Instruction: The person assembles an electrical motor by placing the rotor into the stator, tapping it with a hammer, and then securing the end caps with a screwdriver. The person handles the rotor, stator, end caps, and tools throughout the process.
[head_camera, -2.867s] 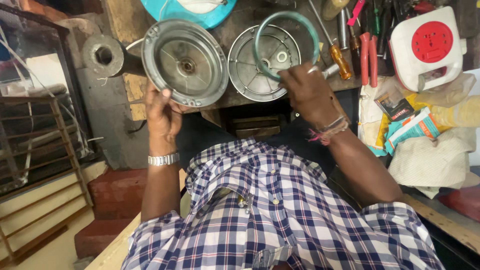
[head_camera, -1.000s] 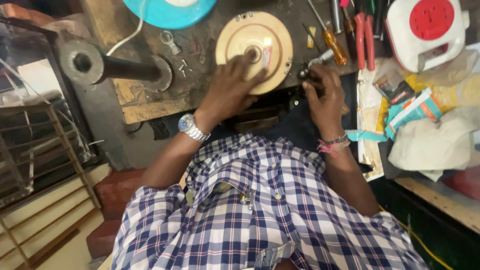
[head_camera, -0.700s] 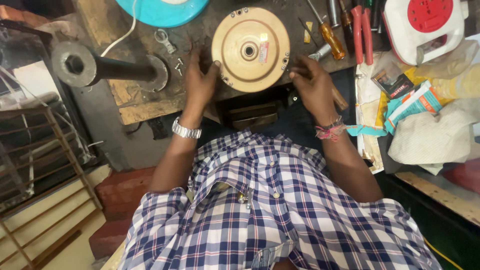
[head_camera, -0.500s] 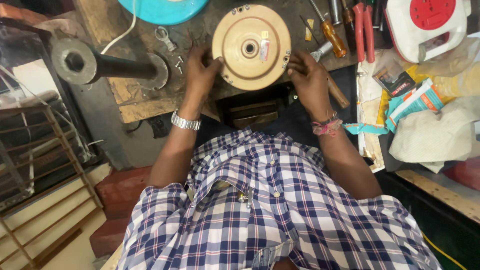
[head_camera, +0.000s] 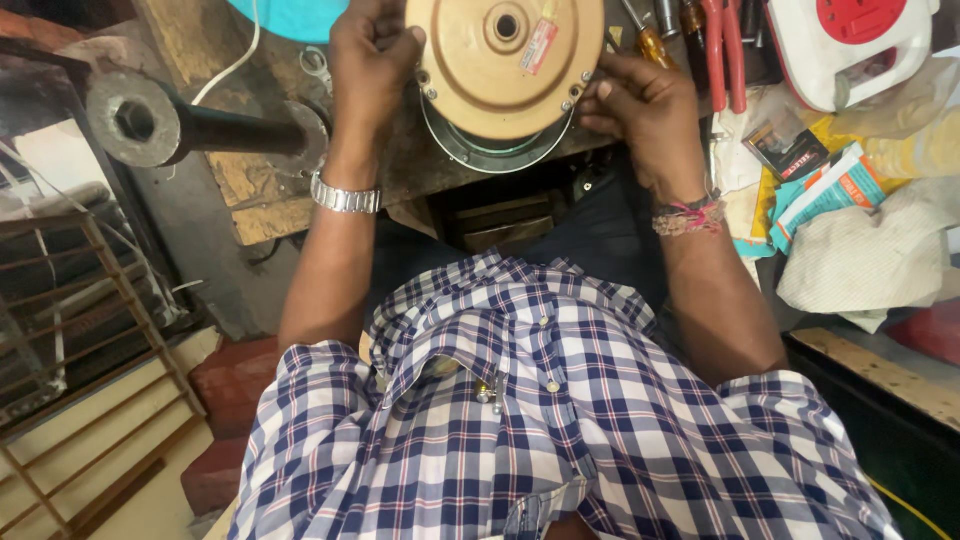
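A person in a checked shirt grips a round tan motor housing at the near edge of a worn wooden workbench. The left hand clasps its left rim; the right hand pinches its right rim. Red-handled pliers lie nearby.

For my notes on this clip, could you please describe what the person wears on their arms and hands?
The left hand is bare, with a silver metal-link watch on the wrist. The right hand is bare too, its wrist tied with red and pink thread bands. Short sleeves of a blue, white and red checked shirt end above the elbows.
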